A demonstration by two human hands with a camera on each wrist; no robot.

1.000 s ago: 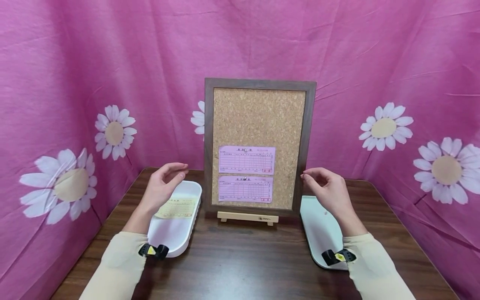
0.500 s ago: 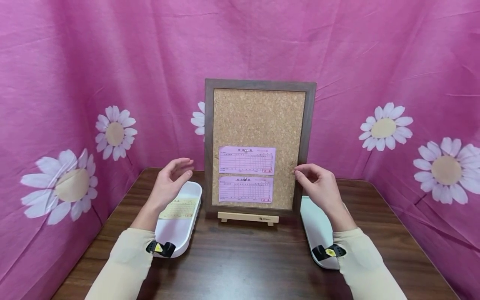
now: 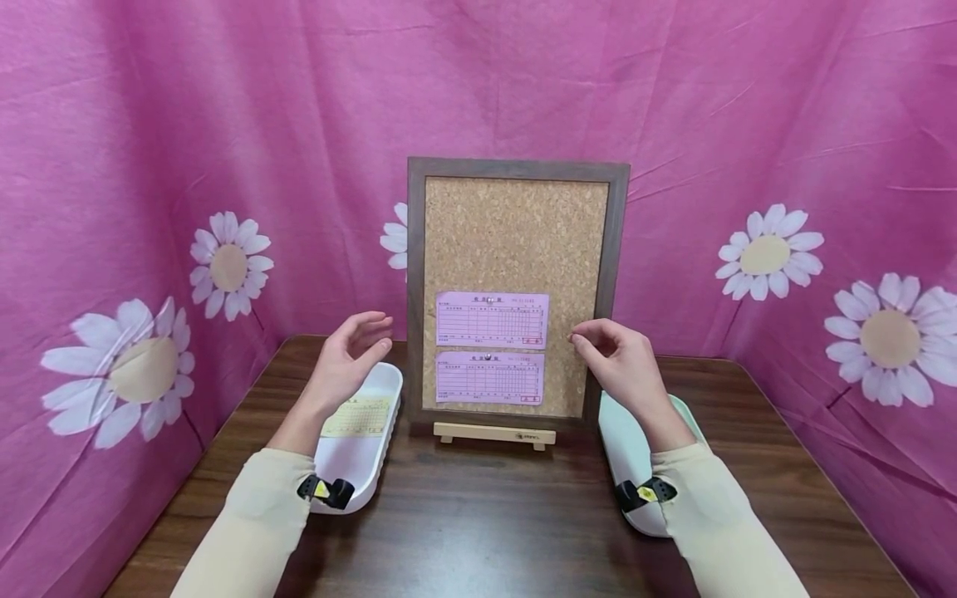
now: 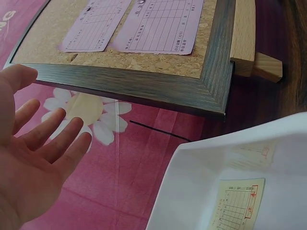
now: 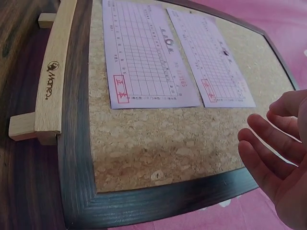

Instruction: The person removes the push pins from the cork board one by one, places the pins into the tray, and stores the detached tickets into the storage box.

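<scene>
Two pink receipt slips, an upper one (image 3: 493, 324) and a lower one (image 3: 489, 386), are fixed one above the other on the framed corkboard (image 3: 516, 232), each with a pin near its top. My right hand (image 3: 624, 357) is in front of the board's right side, beside the upper slip. Its thumb and forefinger pinch a tiny pin-like thing, mostly hidden by the fingertips; the other fingers are loosely bent. My left hand (image 3: 347, 357) hovers left of the board with relaxed, spread fingers (image 4: 72, 148) and holds nothing. Below it, a yellow slip (image 3: 357, 417) lies in the white tray (image 3: 394, 399).
A small wooden easel (image 3: 493, 433) supports the board on the dark wooden table (image 3: 463, 515). At right, a pale green tray (image 3: 620, 440) is partly covered by my right forearm. Behind everything hangs a pink curtain (image 3: 516, 75) with daisies.
My right hand has moved left from the board's right frame to over the cork, its pinch kept. My left hand has shifted slightly right and up. The board and slips stay put.
</scene>
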